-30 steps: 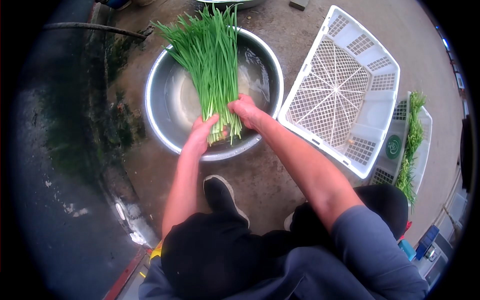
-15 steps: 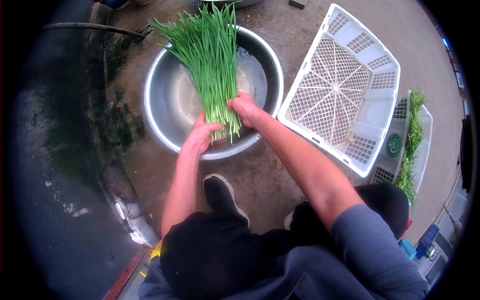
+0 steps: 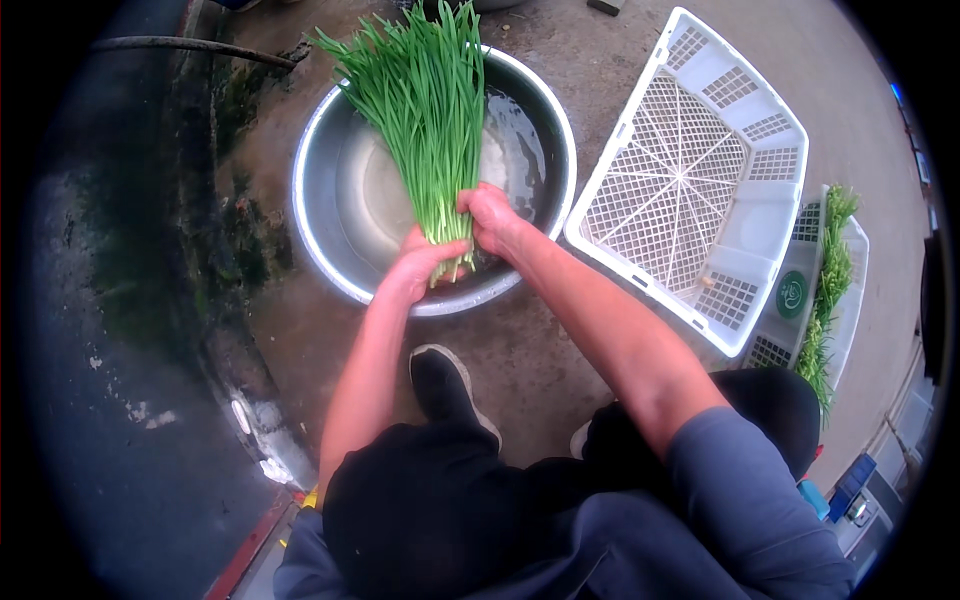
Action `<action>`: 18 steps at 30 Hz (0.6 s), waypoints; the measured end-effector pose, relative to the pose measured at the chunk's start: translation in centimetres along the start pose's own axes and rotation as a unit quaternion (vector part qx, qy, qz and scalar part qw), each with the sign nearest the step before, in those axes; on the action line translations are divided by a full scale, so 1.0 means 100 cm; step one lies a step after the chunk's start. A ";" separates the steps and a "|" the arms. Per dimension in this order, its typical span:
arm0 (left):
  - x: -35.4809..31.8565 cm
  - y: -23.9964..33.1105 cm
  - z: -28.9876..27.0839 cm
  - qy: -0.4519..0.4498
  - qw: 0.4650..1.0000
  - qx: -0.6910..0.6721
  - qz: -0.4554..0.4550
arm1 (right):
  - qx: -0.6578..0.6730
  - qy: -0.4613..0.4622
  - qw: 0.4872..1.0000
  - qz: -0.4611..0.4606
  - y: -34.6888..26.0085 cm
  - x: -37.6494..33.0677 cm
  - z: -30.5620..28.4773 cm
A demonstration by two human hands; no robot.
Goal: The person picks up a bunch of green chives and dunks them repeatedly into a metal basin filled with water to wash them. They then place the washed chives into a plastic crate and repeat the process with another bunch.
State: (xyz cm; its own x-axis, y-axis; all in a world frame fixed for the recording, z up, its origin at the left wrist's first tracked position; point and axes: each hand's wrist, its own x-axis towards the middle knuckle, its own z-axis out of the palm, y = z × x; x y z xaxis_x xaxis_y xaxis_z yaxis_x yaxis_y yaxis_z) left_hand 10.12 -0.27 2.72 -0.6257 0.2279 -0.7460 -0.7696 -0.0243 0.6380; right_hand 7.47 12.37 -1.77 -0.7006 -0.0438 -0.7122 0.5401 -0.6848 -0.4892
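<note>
A thick bunch of green garlic chives [image 3: 430, 130] lies over a round metal basin [image 3: 305, 215], its leafy tips reaching past the far rim. My left hand [image 3: 425, 265] grips the pale stem ends from the left, thumb across the front. On the other side, my right hand [image 3: 488, 215] is closed around the right edge of the same bunch, a little higher up. Shallow water [image 3: 515, 150] shows in the basin beside the leaves. The fingers behind the stems are partly hidden.
To the right of the basin stands a white plastic crate [image 3: 680, 180] with a mesh bottom. Beyond it, another white crate [image 3: 793, 295] holds more greens [image 3: 830, 290]. A dark hose [image 3: 195, 48] runs in at the upper left. My shoe [image 3: 440, 385] is just below the basin.
My hands have drawn closer together, and the stem ends are squeezed into a narrower, tighter bunch. The leaves have shifted slightly to the right.
</note>
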 end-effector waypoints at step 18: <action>0.006 0.002 -0.038 0.192 0.944 0.256 0.082 | -0.438 0.069 0.882 -0.160 -0.019 -0.012 -0.003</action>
State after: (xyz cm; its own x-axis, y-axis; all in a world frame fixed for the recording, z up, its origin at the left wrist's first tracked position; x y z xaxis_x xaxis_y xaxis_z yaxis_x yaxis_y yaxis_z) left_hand 9.08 -3.79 1.67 -0.8065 -0.1103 -0.5808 -0.5577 0.4680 0.6855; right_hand 7.39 13.97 -0.12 -0.8517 0.1791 -0.4924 0.5205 0.1810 -0.8345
